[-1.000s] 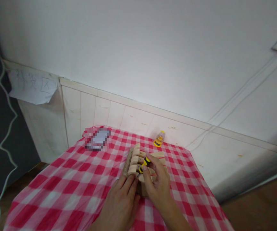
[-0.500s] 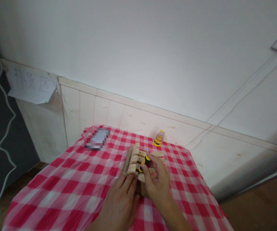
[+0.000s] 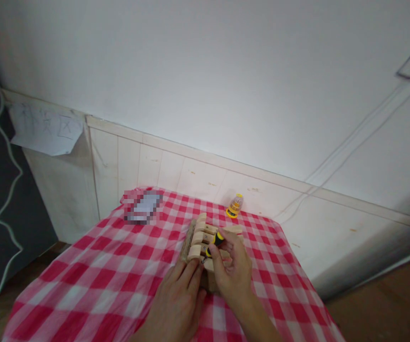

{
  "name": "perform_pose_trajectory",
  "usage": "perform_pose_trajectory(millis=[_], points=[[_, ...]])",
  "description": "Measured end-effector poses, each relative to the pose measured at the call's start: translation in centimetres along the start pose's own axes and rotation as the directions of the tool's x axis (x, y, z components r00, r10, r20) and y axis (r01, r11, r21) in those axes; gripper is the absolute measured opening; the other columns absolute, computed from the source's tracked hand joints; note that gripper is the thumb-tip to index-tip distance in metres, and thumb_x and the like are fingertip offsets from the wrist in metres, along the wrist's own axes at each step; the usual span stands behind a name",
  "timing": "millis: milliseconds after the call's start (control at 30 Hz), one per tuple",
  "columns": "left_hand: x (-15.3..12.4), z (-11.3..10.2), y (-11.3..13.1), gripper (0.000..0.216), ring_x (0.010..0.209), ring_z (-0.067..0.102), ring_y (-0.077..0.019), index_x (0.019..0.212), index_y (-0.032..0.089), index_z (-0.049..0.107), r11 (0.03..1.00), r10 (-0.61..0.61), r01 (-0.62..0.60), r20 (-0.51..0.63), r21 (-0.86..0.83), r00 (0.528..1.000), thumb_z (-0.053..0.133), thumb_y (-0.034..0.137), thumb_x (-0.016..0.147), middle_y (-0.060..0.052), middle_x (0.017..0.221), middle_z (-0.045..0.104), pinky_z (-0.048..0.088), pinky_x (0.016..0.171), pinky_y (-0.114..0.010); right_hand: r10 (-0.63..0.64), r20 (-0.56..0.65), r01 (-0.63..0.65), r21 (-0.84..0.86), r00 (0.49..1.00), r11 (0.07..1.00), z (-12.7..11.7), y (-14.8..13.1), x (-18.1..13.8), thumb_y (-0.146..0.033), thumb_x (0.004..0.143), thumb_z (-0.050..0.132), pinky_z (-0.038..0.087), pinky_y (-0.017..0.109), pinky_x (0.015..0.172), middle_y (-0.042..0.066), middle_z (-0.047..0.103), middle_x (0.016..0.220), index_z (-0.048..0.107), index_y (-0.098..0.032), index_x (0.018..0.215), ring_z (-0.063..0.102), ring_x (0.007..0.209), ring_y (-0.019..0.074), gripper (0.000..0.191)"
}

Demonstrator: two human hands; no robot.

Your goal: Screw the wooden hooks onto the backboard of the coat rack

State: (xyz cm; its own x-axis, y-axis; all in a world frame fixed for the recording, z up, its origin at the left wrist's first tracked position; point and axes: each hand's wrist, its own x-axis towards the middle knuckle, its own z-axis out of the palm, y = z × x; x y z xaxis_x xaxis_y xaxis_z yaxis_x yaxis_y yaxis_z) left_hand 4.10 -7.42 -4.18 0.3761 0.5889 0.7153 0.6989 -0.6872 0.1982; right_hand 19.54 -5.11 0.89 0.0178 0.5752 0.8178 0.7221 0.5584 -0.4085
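Note:
A wooden piece with several curved, pale slats and dark screw holes between them lies on the table. My right hand is closed round a short yellow-and-black screwdriver, which slants down to the left over the near part of the wood. The screwdriver's tip meets the wood close to my left fingertips; the screw itself is too small to make out. My left hand grips the near left end of the wooden piece, fingers together on top and thumb at the near side. My right hand hides part of the wood's right side.
A red-and-white checked cloth covers the table. Near the wall stands a clear cone-shaped case with a yellow base and cap. A blurred-out phone-like rectangle lies at the back left. A white cable hangs at far left.
The view has shifted very slightly. Both hands keep their places, and the screwdriver stays at nearly the same slant on the wooden piece.

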Motion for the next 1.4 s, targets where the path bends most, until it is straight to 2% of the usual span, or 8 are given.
perform_pose_trajectory(millis=[133,333,967,1167,1400], points=[[-0.1,0.1,0.0,0.035,0.108,0.071,-0.0297,0.119,0.012,0.067,1.000,-0.012,0.013,0.010,-0.011,1.000,0.051,0.012,0.089,-0.012,0.123,0.075,0.064,0.091,-0.045,0.072,0.030,-0.074,0.091,0.997,0.993,0.3,0.4,-0.4,-0.020,0.096,0.063,0.066,0.041,0.088,0.011,0.073,0.122,0.059,-0.026,0.132,0.075,0.108,0.0255,0.036],[-0.1,0.0,0.0,0.035,0.108,0.071,-0.0303,0.119,0.012,0.067,1.000,-0.009,0.009,0.022,0.003,1.000,0.051,0.012,0.088,-0.014,0.123,0.075,0.064,0.091,-0.046,0.132,0.056,-0.140,0.173,0.990,0.975,0.6,0.8,-0.8,-0.020,0.096,0.064,0.067,0.041,0.087,0.010,0.074,0.121,0.062,-0.028,0.129,0.076,0.108,0.0261,0.035],[-0.2,0.2,0.1,0.036,0.109,0.070,-0.0308,0.119,0.012,0.068,0.999,-0.028,0.028,0.016,-0.017,0.999,0.050,0.011,0.088,-0.013,0.124,0.074,0.064,0.090,-0.046,0.089,-0.022,-0.088,0.040,0.996,0.995,0.5,0.3,-0.4,-0.027,0.094,0.068,0.066,0.038,0.080,0.009,0.077,0.110,0.065,-0.025,0.124,0.078,0.093,0.0234,0.030],[-0.2,0.2,0.0,0.036,0.110,0.070,-0.0303,0.121,0.012,0.066,1.000,-0.019,0.019,0.018,-0.018,1.000,0.050,0.011,0.089,-0.014,0.124,0.074,0.063,0.092,-0.046,0.068,0.010,-0.069,0.040,0.998,0.997,0.3,-0.2,0.1,-0.023,0.095,0.067,0.064,0.038,0.090,0.008,0.076,0.117,0.064,-0.027,0.130,0.076,0.103,0.0231,0.035],[-0.2,0.1,0.0,0.034,0.110,0.070,-0.0297,0.118,0.013,0.069,1.000,-0.021,0.021,0.013,-0.013,1.000,0.050,0.013,0.090,-0.013,0.123,0.074,0.063,0.092,-0.045,0.049,-0.008,-0.048,0.022,0.999,0.999,0.3,-0.1,0.3,-0.025,0.094,0.069,0.065,0.036,0.086,0.007,0.077,0.110,0.066,-0.026,0.124,0.076,0.097,0.0221,0.030]])
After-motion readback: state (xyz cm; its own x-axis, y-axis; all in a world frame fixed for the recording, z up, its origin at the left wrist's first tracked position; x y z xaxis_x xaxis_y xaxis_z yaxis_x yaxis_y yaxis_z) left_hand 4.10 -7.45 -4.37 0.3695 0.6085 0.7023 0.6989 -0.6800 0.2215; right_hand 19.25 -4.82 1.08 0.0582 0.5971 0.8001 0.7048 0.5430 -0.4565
